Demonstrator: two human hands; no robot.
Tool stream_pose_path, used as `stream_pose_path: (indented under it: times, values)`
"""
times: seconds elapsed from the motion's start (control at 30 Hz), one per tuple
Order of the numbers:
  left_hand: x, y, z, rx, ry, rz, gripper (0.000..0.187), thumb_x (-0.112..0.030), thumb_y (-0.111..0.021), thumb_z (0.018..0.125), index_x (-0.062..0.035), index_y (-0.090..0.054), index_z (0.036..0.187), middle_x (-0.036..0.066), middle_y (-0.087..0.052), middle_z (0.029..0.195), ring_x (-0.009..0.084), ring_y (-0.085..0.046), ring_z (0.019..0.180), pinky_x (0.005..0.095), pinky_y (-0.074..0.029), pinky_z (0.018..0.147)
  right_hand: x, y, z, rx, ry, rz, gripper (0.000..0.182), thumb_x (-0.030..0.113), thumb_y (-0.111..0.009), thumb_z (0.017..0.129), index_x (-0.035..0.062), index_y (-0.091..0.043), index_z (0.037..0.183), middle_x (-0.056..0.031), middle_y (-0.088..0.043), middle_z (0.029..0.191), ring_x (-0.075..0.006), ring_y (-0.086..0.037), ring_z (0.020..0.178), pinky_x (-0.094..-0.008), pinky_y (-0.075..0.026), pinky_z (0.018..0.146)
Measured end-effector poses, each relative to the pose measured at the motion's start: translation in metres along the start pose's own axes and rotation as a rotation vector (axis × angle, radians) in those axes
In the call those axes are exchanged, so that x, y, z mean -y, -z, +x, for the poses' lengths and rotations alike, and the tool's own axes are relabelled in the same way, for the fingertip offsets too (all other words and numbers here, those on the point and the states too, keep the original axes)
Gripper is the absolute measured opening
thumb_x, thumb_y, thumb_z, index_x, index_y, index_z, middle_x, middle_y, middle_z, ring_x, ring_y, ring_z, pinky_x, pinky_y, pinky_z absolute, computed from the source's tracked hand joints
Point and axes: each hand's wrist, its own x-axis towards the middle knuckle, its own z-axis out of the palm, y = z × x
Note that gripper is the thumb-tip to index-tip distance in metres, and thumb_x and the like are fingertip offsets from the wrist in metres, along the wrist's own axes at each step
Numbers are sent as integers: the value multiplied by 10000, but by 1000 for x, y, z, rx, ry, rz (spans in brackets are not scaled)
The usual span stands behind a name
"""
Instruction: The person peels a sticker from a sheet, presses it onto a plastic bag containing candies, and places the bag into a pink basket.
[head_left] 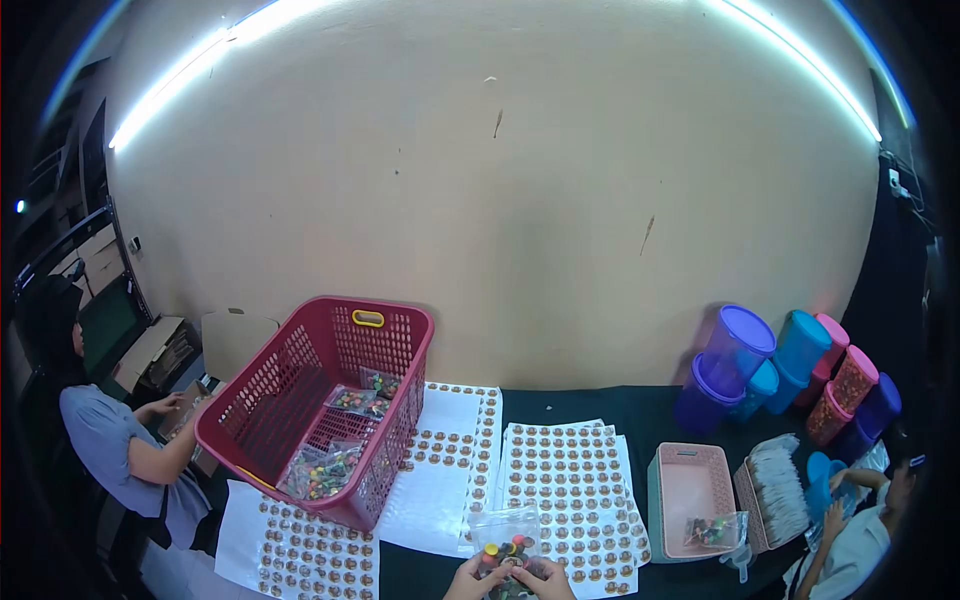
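Note:
In the head view, a clear plastic bag (505, 525) of small colourful round pieces stands upright at the bottom middle. My left hand (468, 581) grips its left side. My right hand (548, 579) grips the right side, and the thumbs come close together at the front. Red, yellow, green and dark pieces show through the plastic; their exact kind I cannot make out. Under and behind the bag lie sticker sheets (565, 470) printed with rows of small round labels. The lower parts of both hands are cut off by the frame edge.
At left stands a maroon laundry basket (405, 440) holding several filled bags. A pink tray (690, 480) with one bag, a basket of clear pouches (780, 500) and lidded plastic tubs (735, 355) are at right. One person (130, 450) works at left, another (850, 530) at right.

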Motion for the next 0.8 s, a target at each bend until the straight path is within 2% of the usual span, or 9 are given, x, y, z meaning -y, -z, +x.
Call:
stream_pose_path:
  times: [0.07,0.13,0.17,0.27,0.33,0.43,0.53,0.63,0.8]
  values:
    - [4,3,2,2,-48,19,237,-162,-593,815,-6,-570,992,31,-594,797,93,-551,699,211,-457,632,-1,-1,1,-46,11,33,266,167,-616,798,-16,-573,987,-50,-600,837,-109,-558,714,-224,-456,614]
    - [-2,5,3,3,83,53,218,-157,-594,814,-2,-585,967,28,-594,807,95,-550,711,214,-449,626,0,-3,1,-48,3,18,268,169,-619,796,-15,-575,986,-54,-601,838,-110,-560,718,-223,-459,615]
    - [1,7,4,5,81,56,218,-157,-594,814,-2,-585,967,28,-594,807,95,-550,711,214,-449,626,2,-3,3,-50,6,-2,270,171,-622,794,-14,-577,985,-58,-603,840,-111,-562,721,-221,-462,617]
    - [5,9,6,-24,-4,38,211,-166,-607,805,-2,-596,939,24,-595,807,91,-545,706,210,-440,606,-1,-4,8,-128,14,-161,273,183,-625,790,-18,-582,971,-66,-606,829,-113,-566,721,-222,-467,618]
    - [-10,8,1,120,-81,174,225,-169,-618,798,-1,-589,944,18,-590,797,84,-539,705,209,-439,601,12,-9,4,-166,3,-168,272,179,-625,789,-22,-582,966,-67,-607,825,-115,-567,721,-223,-468,624]
    - [10,11,2,107,-95,274,223,-170,-621,796,-4,-585,941,16,-587,788,83,-537,694,215,-442,598,20,-13,3,-208,15,-110,265,164,-625,785,-29,-580,960,-67,-607,830,-120,-565,727,-230,-469,635]
    - [16,8,2,35,-50,204,239,-183,-621,798,10,-578,932,18,-583,786,86,-538,686,215,-447,605,19,-18,1,-214,189,-76,224,128,-598,800,-23,-569,963,-60,-604,849,-114,-555,744,-238,-462,651]
    - [7,3,0,20,-41,120,267,-194,-612,804,27,-573,949,29,-589,802,85,-540,691,212,-452,607,12,-18,-2,-217,198,-209,205,113,-579,813,-25,-562,963,-54,-601,854,-109,-550,745,-232,-459,654]
    - [-5,1,-11,40,-38,184,275,-176,-602,810,30,-570,989,36,-600,833,83,-545,703,197,-452,612,13,-22,-11,-233,180,-107,177,125,-568,826,-25,-571,921,-37,-595,820,-100,-547,720,-221,-458,630]
